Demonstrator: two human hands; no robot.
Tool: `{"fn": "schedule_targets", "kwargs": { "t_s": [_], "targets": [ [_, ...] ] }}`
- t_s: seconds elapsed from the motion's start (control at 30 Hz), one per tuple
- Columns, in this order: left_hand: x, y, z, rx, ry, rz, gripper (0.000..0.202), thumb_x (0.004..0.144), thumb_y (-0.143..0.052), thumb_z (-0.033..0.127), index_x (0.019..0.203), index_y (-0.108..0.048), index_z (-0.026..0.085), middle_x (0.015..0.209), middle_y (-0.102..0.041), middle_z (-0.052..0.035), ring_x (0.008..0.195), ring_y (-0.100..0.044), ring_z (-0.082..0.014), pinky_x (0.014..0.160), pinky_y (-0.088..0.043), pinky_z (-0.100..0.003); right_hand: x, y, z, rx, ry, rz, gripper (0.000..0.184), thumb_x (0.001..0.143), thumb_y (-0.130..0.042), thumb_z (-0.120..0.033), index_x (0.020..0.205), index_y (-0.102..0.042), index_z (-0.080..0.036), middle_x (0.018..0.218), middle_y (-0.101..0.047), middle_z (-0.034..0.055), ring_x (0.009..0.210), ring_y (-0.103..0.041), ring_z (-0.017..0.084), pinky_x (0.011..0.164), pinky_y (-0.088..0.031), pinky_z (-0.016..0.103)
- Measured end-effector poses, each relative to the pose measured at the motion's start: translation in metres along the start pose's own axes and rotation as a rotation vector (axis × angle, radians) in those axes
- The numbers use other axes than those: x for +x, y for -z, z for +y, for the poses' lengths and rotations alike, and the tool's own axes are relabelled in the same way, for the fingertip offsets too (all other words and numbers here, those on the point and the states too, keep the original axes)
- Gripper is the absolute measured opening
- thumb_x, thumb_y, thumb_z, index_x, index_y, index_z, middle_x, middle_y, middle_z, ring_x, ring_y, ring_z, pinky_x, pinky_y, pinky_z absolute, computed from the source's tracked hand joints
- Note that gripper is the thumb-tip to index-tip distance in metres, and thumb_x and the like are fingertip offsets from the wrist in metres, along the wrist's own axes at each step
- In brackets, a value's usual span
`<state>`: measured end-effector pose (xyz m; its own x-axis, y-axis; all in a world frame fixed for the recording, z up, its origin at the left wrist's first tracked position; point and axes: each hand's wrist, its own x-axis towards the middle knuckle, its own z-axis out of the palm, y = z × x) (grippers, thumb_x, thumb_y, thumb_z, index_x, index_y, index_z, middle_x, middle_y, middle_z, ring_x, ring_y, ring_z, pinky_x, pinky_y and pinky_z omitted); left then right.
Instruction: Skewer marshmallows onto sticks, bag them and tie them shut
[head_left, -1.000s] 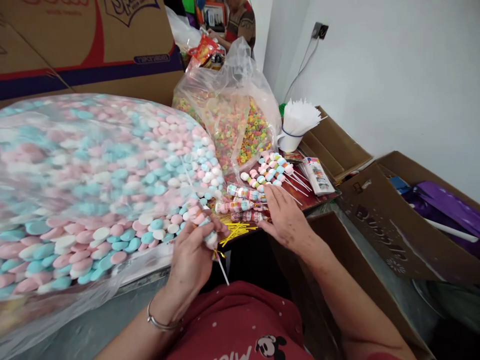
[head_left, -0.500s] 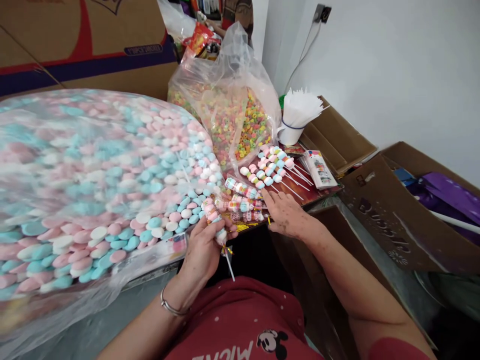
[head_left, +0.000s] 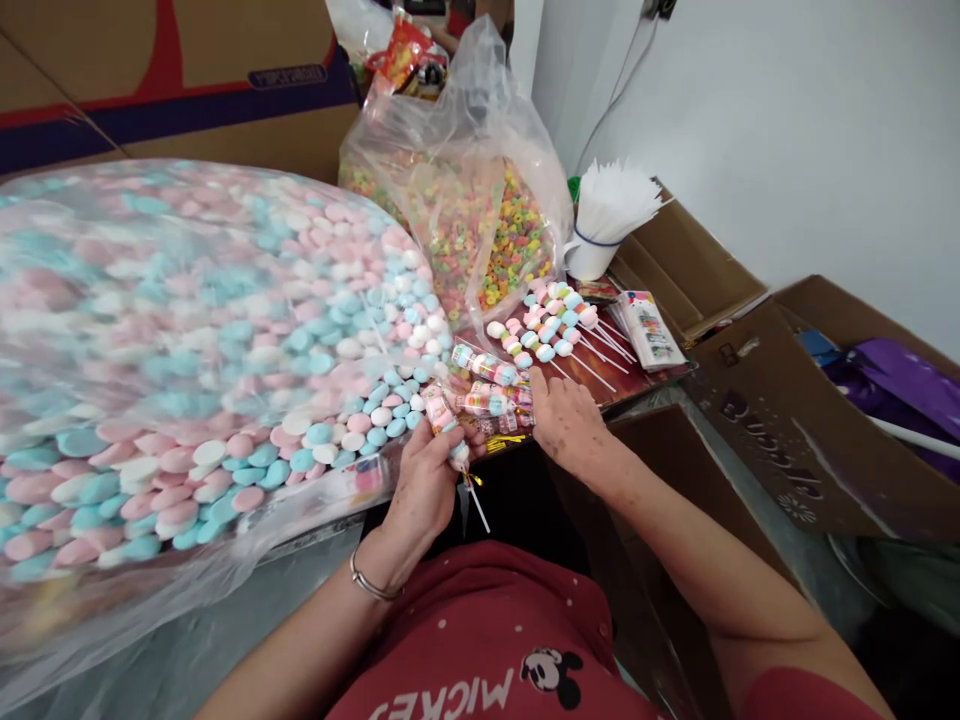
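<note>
My left hand [head_left: 429,478] is closed around a wrapped marshmallow stick [head_left: 448,420], its printed clear sleeve gathered by a gold twist tie and its white stick pointing down toward me. At the stick ends of a small pile of wrapped marshmallow sticks [head_left: 487,400], my right hand [head_left: 568,418] has its fingers bent and drawn together. What sits under those fingertips is hidden. Yellow-gold twist ties [head_left: 504,442] lie at the table edge between my hands. Just beyond, several unwrapped marshmallow sticks [head_left: 551,325] are laid side by side.
A large clear bag of pink, blue and white marshmallows [head_left: 247,340] covers the left. Behind stands a bag of colourful ring candy [head_left: 480,230]. To the right are a white mug [head_left: 591,258] of white sticks, printed sleeves [head_left: 649,330] and an open cardboard box [head_left: 772,430].
My right hand's fingers, stretched out before, are now bent in at the pile's stick ends. The left hand still holds its wrapped marshmallow stick. The whole view has shifted slightly.
</note>
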<state>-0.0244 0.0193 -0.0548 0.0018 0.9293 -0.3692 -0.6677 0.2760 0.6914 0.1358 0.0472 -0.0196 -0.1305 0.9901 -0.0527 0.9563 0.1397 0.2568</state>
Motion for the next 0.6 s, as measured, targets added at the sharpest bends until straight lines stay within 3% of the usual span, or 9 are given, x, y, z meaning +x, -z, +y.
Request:
{"fn": "schedule_targets", "kwargs": {
  "t_s": [0.1, 0.2, 0.33, 0.43, 0.6],
  "targets": [
    [0.001, 0.001, -0.004, -0.002, -0.005, -0.010, 0.035, 0.061, -0.078, 0.020, 0.091, -0.061, 0.016, 0.071, -0.067, 0.0016, 0.064, -0.064, -0.0138, 0.061, -0.053, -0.026, -0.003, -0.009, -0.003, -0.069, -0.042, 0.151, 0.047, 0.093, -0.030, -0.006, 0.137, -0.046, -0.004, 0.099, -0.065, 0.0203, 0.090, -0.059, 0.029, 0.077, -0.042, 0.040],
    [-0.001, 0.001, -0.006, -0.014, -0.032, -0.029, 0.034, 0.063, -0.076, 0.020, 0.092, -0.061, 0.017, 0.070, -0.066, 0.0023, 0.062, -0.063, -0.0132, 0.060, -0.052, -0.026, -0.006, -0.013, -0.001, -0.095, 0.025, 0.210, 0.042, 0.095, -0.029, -0.006, 0.131, -0.051, -0.004, 0.094, -0.065, 0.0181, 0.087, -0.059, 0.028, 0.076, -0.041, 0.039],
    [-0.009, -0.001, -0.004, -0.022, -0.067, -0.097, 0.018, 0.071, -0.069, 0.019, 0.086, -0.060, 0.021, 0.068, -0.064, 0.0050, 0.058, -0.059, -0.0120, 0.059, -0.048, -0.027, -0.006, -0.016, 0.011, -0.130, 0.182, 0.196, 0.033, 0.094, -0.034, -0.005, 0.117, -0.057, -0.007, 0.089, -0.064, 0.0145, 0.079, -0.060, 0.024, 0.072, -0.040, 0.035],
    [-0.016, 0.000, 0.000, -0.012, -0.075, -0.155, 0.013, 0.080, -0.062, 0.017, 0.091, -0.062, 0.023, 0.077, -0.065, 0.0048, 0.065, -0.059, -0.0121, 0.065, -0.047, -0.030, 0.000, -0.018, 0.017, -0.177, 0.145, 0.191, 0.032, 0.093, -0.037, -0.006, 0.120, -0.056, -0.007, 0.086, -0.065, 0.0132, 0.073, -0.063, 0.023, 0.063, -0.039, 0.032],
    [-0.029, 0.008, 0.003, -0.023, -0.183, -0.110, 0.018, 0.073, -0.068, 0.017, 0.088, -0.059, 0.021, 0.077, -0.064, 0.0024, 0.062, -0.059, -0.0121, 0.060, -0.047, -0.026, -0.002, -0.008, 0.013, -0.055, 0.066, 0.113, 0.027, 0.095, -0.038, -0.013, 0.114, -0.058, -0.013, 0.094, -0.068, 0.0121, 0.081, -0.067, 0.023, 0.059, -0.039, 0.029]
  ]
}}
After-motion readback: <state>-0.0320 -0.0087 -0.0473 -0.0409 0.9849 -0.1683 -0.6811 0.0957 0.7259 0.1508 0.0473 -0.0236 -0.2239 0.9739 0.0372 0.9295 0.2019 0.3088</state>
